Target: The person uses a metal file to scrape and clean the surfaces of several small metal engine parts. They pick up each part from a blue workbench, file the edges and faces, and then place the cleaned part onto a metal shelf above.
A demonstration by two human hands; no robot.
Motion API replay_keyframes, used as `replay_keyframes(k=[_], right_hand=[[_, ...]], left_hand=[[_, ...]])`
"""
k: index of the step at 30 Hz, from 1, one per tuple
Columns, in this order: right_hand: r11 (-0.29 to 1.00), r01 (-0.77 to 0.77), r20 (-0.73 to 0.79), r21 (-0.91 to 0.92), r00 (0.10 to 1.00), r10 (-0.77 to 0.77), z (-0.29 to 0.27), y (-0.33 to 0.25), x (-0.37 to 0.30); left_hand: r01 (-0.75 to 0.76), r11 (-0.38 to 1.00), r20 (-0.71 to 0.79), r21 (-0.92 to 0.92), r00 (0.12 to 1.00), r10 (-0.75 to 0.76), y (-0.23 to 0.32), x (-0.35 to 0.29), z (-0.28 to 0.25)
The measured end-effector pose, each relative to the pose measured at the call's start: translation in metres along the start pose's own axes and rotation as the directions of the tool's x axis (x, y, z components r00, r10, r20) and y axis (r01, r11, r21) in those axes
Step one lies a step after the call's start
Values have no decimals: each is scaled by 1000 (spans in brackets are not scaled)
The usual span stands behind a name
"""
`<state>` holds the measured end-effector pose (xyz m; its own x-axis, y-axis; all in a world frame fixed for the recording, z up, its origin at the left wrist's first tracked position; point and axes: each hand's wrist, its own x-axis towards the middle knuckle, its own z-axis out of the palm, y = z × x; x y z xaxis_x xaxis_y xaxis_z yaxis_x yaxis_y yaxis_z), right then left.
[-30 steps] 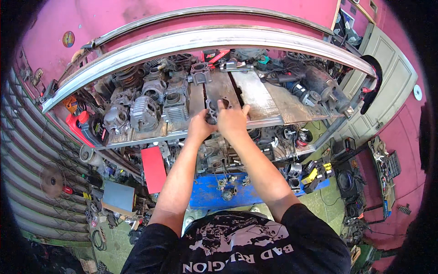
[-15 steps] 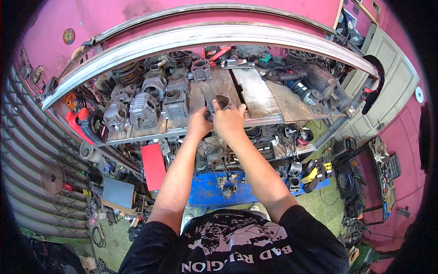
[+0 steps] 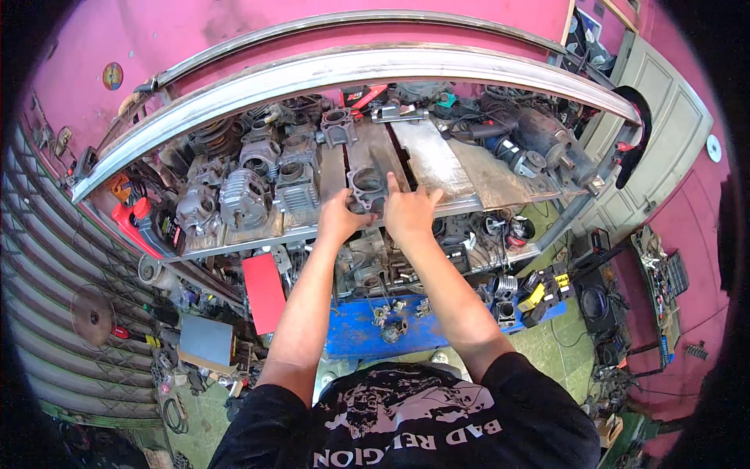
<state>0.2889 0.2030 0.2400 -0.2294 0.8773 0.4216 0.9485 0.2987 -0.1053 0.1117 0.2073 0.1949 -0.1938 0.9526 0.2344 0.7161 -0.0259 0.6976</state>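
A grey metal engine cylinder block (image 3: pixel 366 181) with a round bore sits on the wooden boards at the shelf's front edge. My left hand (image 3: pixel 341 219) is curled at its near left corner, fingers on the side and thumb along the front. My right hand (image 3: pixel 410 214) is just right of the block with its fingers spread, the index finger stretched forward beside the bore. Whether that finger touches the block is hard to tell. Left of my hands stands a finned cylinder (image 3: pixel 297 187), and a similar cylinder block (image 3: pixel 338 128) is farther back.
Several cylinder heads (image 3: pixel 245 195) crowd the shelf's left. A silver metal rail (image 3: pixel 367 61) crosses above the shelf. On the right lie a dark exhaust muffler (image 3: pixel 539 134) and cables. Below are a red panel (image 3: pixel 264 293) and a blue bench (image 3: pixel 344 332) with small parts.
My right hand has moved off the cylinder block to the right, its fingers spreading. More of the block shows now, while my left hand stays at its left corner. The view has shifted slightly.
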Motion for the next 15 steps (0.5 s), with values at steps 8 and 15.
replay_keyframes(k=[8, 15], right_hand=[[999, -34, 146, -11, 989, 35, -43, -6, -28], [999, -25, 28, 22, 999, 24, -7, 23, -3]], left_hand=[[-52, 997, -62, 52, 997, 56, -11, -2, -4], [-7, 998, -29, 59, 1000, 9, -1, 1, 1]])
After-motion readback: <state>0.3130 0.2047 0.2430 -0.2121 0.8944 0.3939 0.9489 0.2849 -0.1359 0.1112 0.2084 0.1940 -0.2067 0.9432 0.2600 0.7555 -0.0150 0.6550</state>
